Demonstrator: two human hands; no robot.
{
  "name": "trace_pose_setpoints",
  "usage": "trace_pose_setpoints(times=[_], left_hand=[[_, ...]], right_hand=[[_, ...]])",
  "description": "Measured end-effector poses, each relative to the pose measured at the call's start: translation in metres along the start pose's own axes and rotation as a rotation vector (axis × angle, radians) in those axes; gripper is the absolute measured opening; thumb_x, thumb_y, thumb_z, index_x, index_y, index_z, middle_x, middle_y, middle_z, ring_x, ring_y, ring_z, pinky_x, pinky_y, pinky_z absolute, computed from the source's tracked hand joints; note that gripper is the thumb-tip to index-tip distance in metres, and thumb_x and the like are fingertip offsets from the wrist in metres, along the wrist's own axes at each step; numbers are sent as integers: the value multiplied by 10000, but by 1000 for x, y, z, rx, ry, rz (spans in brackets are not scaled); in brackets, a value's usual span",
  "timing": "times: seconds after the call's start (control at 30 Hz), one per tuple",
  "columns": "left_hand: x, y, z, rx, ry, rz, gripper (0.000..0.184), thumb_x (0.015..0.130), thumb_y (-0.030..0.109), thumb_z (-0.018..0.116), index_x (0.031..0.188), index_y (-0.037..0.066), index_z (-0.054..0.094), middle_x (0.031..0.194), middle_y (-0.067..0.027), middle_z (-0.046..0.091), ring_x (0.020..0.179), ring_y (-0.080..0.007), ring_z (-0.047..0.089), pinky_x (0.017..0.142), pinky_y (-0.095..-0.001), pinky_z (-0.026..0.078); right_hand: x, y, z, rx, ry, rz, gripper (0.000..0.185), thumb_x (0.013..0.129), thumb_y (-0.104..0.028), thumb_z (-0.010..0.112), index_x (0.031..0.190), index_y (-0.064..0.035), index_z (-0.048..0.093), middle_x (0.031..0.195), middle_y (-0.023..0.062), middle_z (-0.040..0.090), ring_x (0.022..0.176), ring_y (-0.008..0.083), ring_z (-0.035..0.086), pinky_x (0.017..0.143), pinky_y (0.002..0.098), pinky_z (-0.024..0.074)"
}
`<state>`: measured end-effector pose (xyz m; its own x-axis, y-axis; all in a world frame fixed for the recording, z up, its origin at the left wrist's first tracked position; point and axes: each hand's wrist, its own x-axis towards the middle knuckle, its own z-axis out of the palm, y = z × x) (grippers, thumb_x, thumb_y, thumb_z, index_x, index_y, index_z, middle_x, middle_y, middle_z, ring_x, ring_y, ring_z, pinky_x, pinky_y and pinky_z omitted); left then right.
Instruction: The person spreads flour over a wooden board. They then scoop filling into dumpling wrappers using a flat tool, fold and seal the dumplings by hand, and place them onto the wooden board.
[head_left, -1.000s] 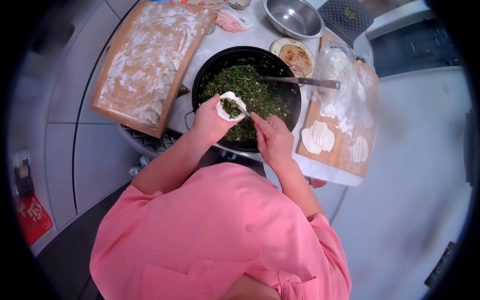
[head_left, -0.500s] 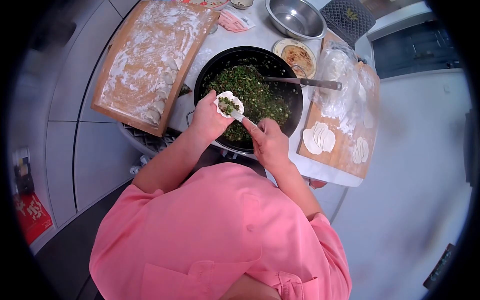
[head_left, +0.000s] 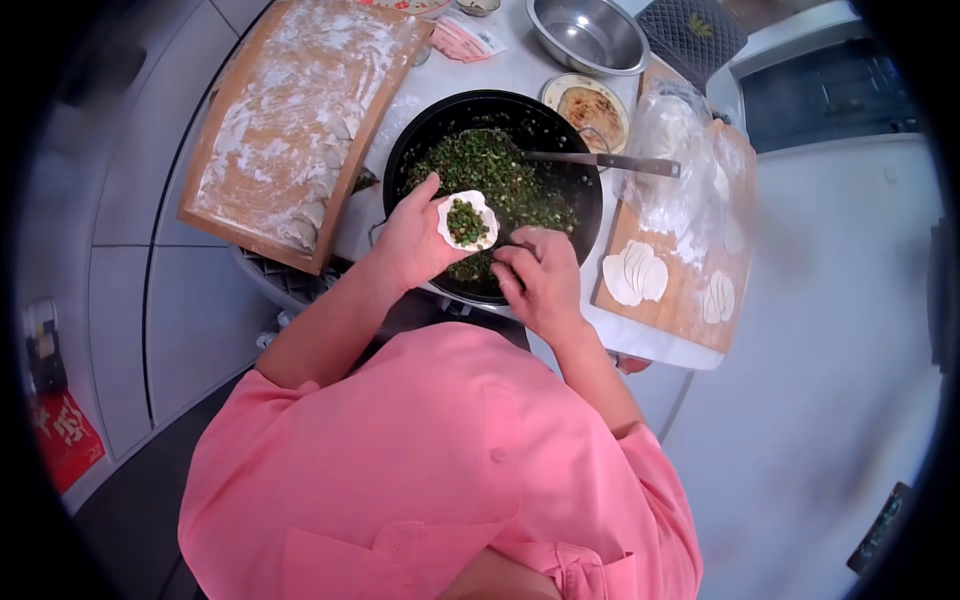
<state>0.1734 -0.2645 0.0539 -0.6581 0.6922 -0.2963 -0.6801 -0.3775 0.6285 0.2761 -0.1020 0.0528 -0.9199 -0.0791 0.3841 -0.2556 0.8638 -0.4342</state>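
With fingers of the left hand [head_left: 408,243] too hidden beneath to judge but thumb spread, and those of the right hand [head_left: 547,285] curled nearby, grip unclear, cradles over the pot [head_left: 583,185] a filled dough circle [head_left: 468,222], probably light, floppy, tearable, best taken by its rim.

Left hand [head_left: 408,240] under a filling-topped dough wrapper [head_left: 484,207], right hand [head_left: 541,280] just beside, both above the black pot [head_left: 393,165]

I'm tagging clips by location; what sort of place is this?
Probably a home kitchen: a round black pot of chopped greens, a rectangular flour-dusted wooden board and a shiny round steel bowl.
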Motion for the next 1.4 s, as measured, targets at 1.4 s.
trace_pose_setpoints(times=[1.4], left_hand=[[-16, -18, 6, 578, -344, 225, 192, 856, 33, 480, 1006, -23, 587, 1151, -147, 545, 1264, -279, 366, 1006, -323, 326]], right_hand=[[10, -5, 11, 816, -210, 373, 445, 714, -356, 645, 1020, -39, 584, 870, 144, 616, 771, 296, 598, 680, 345, 458]])
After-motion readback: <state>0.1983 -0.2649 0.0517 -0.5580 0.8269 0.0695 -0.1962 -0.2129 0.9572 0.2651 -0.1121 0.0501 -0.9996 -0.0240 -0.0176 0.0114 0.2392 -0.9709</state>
